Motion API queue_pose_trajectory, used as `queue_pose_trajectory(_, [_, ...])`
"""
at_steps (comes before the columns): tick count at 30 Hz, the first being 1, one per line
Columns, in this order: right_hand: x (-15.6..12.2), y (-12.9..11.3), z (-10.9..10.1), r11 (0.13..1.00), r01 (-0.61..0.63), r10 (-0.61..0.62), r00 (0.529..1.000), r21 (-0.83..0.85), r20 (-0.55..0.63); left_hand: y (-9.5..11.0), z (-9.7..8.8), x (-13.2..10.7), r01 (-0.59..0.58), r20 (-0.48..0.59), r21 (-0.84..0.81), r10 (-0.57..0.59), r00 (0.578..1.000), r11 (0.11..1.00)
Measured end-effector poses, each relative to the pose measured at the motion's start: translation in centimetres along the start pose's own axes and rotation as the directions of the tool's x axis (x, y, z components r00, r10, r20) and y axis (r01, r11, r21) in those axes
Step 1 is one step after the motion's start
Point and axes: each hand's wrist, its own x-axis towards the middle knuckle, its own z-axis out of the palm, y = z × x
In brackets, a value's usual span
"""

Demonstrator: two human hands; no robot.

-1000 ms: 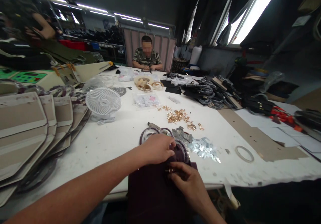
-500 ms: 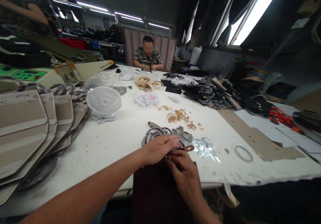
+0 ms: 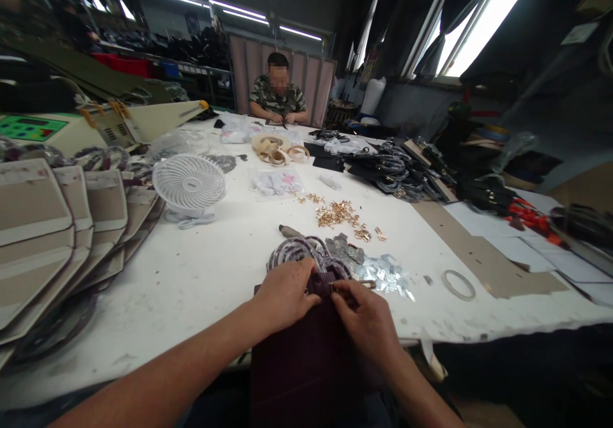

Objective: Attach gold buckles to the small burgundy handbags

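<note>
A dark purple bag point(image 3: 306, 364) hangs over the table's front edge towards my lap, its upper end on the tabletop. My left hand point(image 3: 286, 292) is closed on its upper edge, thumb on the near face and fingers over the far side. On the right, my right hand point(image 3: 368, 316) pinches a small gold metal fitting point(image 3: 332, 287) against the bag; its exact form is partly hidden by the fingers. A narrow brownish loop point(image 3: 368, 284) sticks out behind the right knuckles. Plastic-wrapped purple handles point(image 3: 293, 253) lie coiled just beyond my hands.
Beyond the handles are gold fittings point(image 3: 335, 213), silver metal plates point(image 3: 385, 276) and a dark-handled tool point(image 3: 290, 231). A white fan point(image 3: 189, 182) and stacked beige panels point(image 3: 33, 201) stand left; a tape ring point(image 3: 458, 285) lies right. A person point(image 3: 278, 96) sits across the table.
My left hand has drawn back from over the right fingers and come down onto the bag's edge. The bag's top now shows between my hands. The view has shifted slightly.
</note>
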Motion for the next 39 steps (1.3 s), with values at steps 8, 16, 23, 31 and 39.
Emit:
queue_pose_trajectory(8, [-0.1,0.7,1.5,0.999,-0.008,0.007,1.0,0.031,0.025,0.0,0.9,0.7,-0.007,-0.015,-0.065,0.006,1.0,0.998])
queue_pose_trajectory(16, [0.3,-0.2,0.5,1.0,-0.02,0.019,0.997,0.021,0.079,0.4,1.2,0.5,0.023,-0.043,-0.134,-0.029,0.999,0.991])
queue_pose_trajectory(23, [0.6,-1.6,-1.2,1.0,-0.006,0.007,0.992,-0.011,0.124,1.3,0.2,0.5,0.045,-0.112,-0.277,-0.079,0.991,0.96])
queue_pose_trajectory(31, [0.6,-1.9,-2.1,0.998,0.063,-0.057,0.985,-0.031,0.162,2.4,0.6,-0.1,0.027,-0.166,-0.444,-0.112,0.98,0.896])
queue_pose_trajectory(39, [1.5,-2.6,-2.8,0.998,-0.008,-0.007,0.972,0.062,0.235,3.3,0.2,-0.9,-0.05,-0.233,-0.416,-0.053,0.971,0.908])
